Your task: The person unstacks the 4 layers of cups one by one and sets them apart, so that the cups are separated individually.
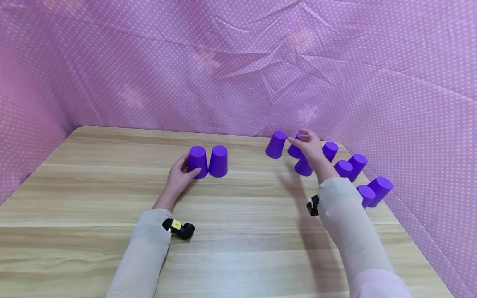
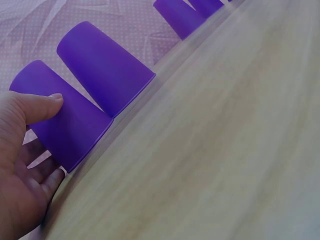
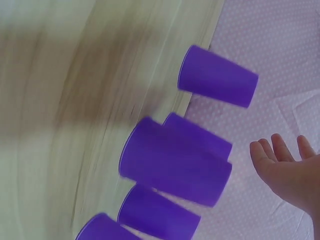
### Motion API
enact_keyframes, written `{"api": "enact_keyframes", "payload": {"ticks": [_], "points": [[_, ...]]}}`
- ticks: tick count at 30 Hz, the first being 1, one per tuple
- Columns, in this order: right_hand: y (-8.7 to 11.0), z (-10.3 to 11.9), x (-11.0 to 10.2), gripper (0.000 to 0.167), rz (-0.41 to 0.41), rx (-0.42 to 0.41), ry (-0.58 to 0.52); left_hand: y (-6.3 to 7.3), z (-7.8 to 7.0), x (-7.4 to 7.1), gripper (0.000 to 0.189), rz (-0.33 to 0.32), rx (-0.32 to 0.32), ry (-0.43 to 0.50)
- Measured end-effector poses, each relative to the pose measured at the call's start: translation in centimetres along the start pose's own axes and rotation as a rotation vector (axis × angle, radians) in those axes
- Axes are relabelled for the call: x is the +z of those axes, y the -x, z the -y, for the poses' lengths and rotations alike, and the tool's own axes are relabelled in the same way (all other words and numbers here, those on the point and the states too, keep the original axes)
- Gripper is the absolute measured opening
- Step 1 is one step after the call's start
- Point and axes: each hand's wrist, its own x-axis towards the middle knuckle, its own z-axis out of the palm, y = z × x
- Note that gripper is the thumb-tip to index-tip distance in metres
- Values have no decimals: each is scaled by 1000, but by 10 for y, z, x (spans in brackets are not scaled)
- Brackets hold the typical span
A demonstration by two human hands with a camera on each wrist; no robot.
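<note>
My left hand [image 1: 178, 179] grips an upside-down purple cup [image 1: 198, 159] from its left side, the thumb across its front [image 2: 75, 125]. Right beside it stands a second inverted purple cup [image 1: 218, 162], their rims meeting in the left wrist view. Over at the back right, my right hand [image 1: 310, 145] is raised above the cups with its fingers loosely bent and nothing in them. Nearest to its fingertips is a purple cup [image 1: 276, 145]. Another cup [image 1: 294, 151] is partly hidden behind that hand, and one more [image 1: 303, 167] stands in front of it [image 3: 175, 162].
Several more inverted purple cups, among them one cup [image 1: 380, 191] near the right edge, stand partly behind the right forearm. The wooden table [image 1: 238, 231] has rounded back corners. Pink dotted cloth [image 1: 238, 82] hangs behind it and at both sides.
</note>
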Motion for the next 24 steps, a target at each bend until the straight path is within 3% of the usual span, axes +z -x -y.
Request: {"api": "enact_keyframes", "payload": {"ticks": [24], "points": [[8,4,85,56,128,-19,-174,-3,3,-1,63,2,-1,-1]]}}
